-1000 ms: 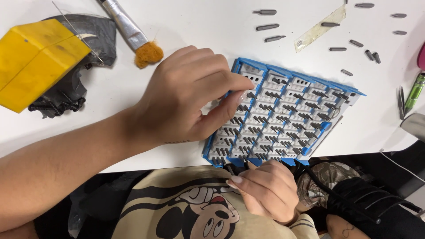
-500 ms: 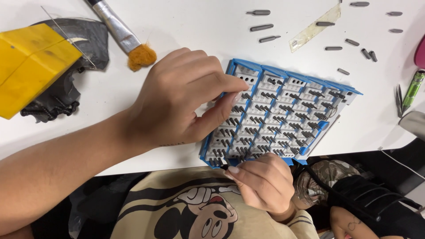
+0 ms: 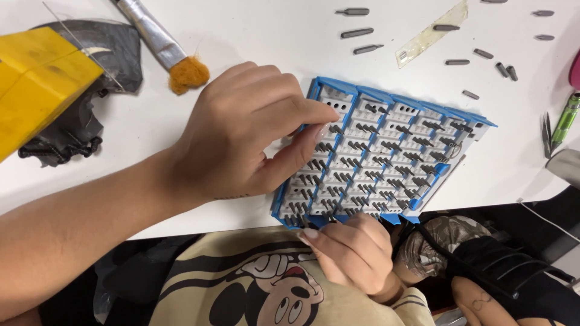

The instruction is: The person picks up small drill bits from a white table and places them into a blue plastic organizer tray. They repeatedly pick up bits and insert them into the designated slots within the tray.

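Note:
A blue and white tray (image 3: pixel 393 151) with rows of small grey screwdriver bits lies tilted at the near edge of the white table (image 3: pixel 254 30). My left hand (image 3: pixel 241 133) rests over the tray's left part. Its thumb and forefinger are pinched on a bit (image 3: pixel 331 128) in an upper-left row. My right hand (image 3: pixel 350 253) is curled at the tray's near edge, with its fingers closed on the blue rim from below.
Loose bits (image 3: pixel 356 31) and a clear strip of tape (image 3: pixel 432 33) lie at the back right. A brush with an orange tip (image 3: pixel 187 72), a yellow box (image 3: pixel 36 78) and a black plastic bag (image 3: pixel 115 54) are at the left. Tweezers (image 3: pixel 547 130) and a green pen (image 3: pixel 567 118) lie at the right edge.
My right hand has risen slightly to the tray's near edge. My left hand stays on the tray, its fingertips shifting a little among the upper-left bits.

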